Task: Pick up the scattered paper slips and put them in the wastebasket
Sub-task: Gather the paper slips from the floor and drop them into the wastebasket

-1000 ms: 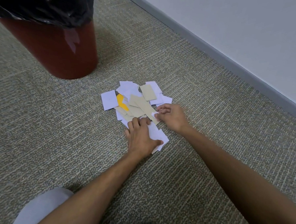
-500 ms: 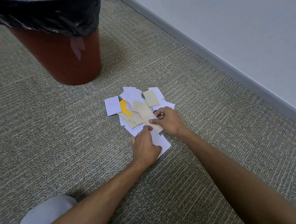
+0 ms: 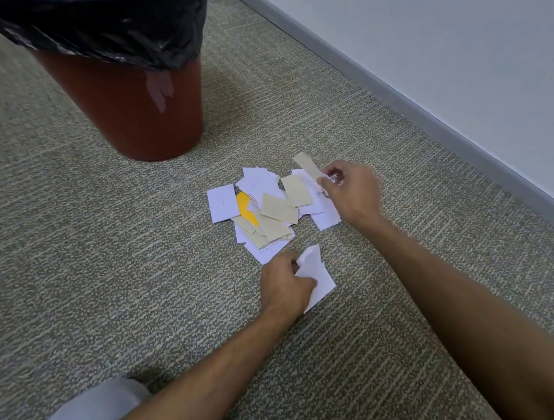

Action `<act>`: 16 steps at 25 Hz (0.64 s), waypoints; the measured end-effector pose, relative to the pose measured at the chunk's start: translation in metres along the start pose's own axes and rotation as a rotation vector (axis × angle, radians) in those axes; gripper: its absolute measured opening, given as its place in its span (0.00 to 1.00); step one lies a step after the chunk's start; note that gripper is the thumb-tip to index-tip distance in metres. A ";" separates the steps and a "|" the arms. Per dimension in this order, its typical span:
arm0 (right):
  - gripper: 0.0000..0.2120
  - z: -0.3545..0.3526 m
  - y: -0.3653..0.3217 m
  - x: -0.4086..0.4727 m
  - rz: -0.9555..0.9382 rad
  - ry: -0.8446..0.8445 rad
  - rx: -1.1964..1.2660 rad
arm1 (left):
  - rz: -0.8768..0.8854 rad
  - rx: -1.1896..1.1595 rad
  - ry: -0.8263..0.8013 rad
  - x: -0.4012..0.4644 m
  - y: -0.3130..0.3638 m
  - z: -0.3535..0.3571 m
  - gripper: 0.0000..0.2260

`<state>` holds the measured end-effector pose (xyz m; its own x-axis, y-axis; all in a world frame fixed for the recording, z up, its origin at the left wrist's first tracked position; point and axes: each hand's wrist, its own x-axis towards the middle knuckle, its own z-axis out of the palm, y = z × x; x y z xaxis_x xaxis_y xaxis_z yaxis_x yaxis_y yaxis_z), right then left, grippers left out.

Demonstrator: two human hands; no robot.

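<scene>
Both hands have parted from the pile (image 3: 263,209) on the carpet: the left hand (image 3: 286,282) now grips white slips (image 3: 317,276), the right hand (image 3: 350,191) pinches a tan slip (image 3: 307,166). The wastebasket (image 3: 120,105) comes next.

There is a single view, from a camera worn on the person's head. It looks forward and steeply down at the carpet floor (image 3: 74,263) from close above. Both forearms reach in from the lower edge towards the middle of the picture. The wastebasket (image 3: 120,105) stands at the upper left, cut off by the frame edge. The wall (image 3: 454,42) and its grey baseboard (image 3: 403,101) run slantwise across the upper right. Wide-angle bending shows at the borders.
</scene>
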<state>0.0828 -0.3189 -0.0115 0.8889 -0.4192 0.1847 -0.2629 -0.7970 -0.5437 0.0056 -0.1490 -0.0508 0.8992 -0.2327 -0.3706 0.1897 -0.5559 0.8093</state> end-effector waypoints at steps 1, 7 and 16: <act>0.06 0.005 -0.002 0.002 -0.049 0.009 -0.066 | -0.025 -0.032 -0.009 0.000 0.001 -0.001 0.07; 0.21 0.023 0.003 0.008 -0.235 -0.355 -0.318 | -0.034 -0.051 -0.078 0.004 0.005 -0.011 0.18; 0.29 0.021 0.002 0.014 -0.513 -0.524 -0.644 | -0.021 -0.036 0.096 0.043 0.004 -0.070 0.05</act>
<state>0.1024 -0.3169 -0.0277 0.9660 0.1671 -0.1975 0.1860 -0.9792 0.0813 0.0728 -0.1057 -0.0313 0.9282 -0.1430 -0.3436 0.2212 -0.5307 0.8182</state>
